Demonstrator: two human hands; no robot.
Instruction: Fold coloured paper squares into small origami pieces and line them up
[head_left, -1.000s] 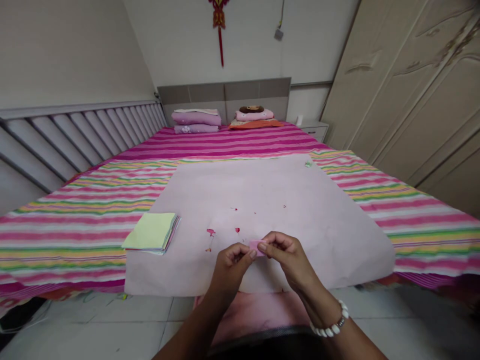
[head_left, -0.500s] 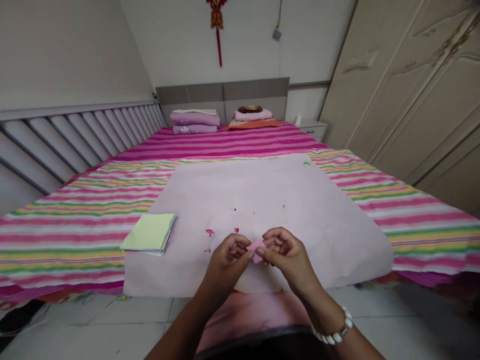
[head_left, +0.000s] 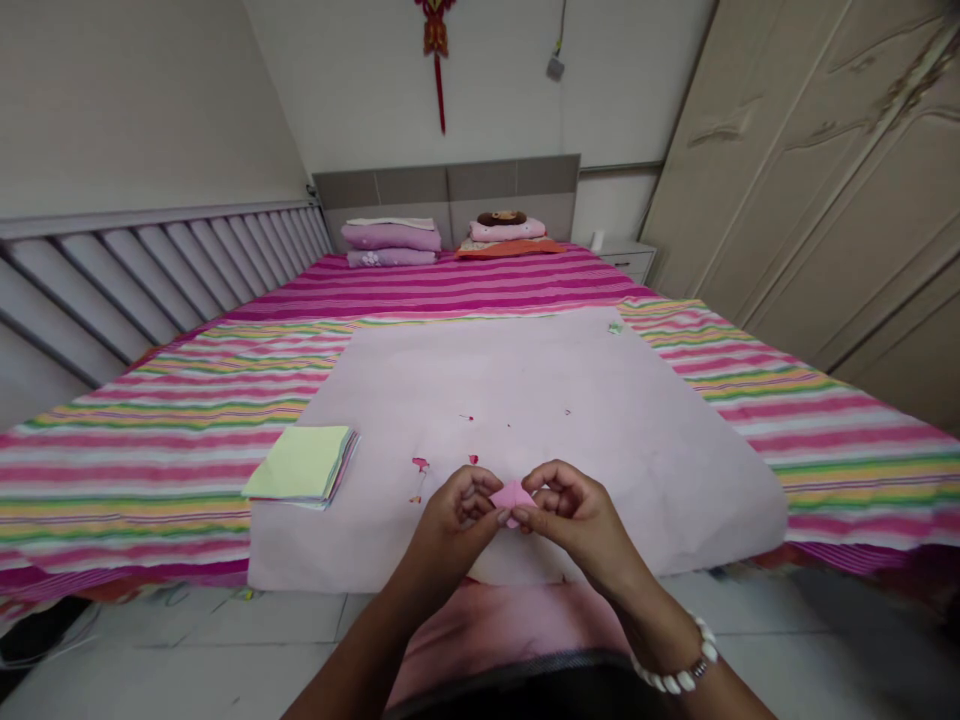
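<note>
A small folded piece of pink paper (head_left: pixel 514 494) is pinched between my two hands, low in the middle of the view. My left hand (head_left: pixel 463 512) grips its left side between thumb and fingers. On the right side, my right hand (head_left: pixel 571 508) holds it with thumb and forefinger, the other fingers curled. The thumbs almost meet at the paper's near edge. Beneath the hands lies a large pale sheet (head_left: pixel 660 450) spread on the bed. Parts of the pink paper are hidden behind the thumbs.
A stack of coloured paper squares (head_left: pixel 301 465), yellow-green on top, lies at the sheet's left edge. Several small red marks (head_left: pixel 420 464) dot the sheet. Folded bedding (head_left: pixel 391 240) rests by the headboard (head_left: pixel 405 190). A railing (head_left: pixel 150 260) stands left, a wardrobe (head_left: pixel 810 200) right.
The pink paper has turned so that it now shows a wider, peaked shape. My right thumb has moved left and down to its near edge, close to the left thumb.
</note>
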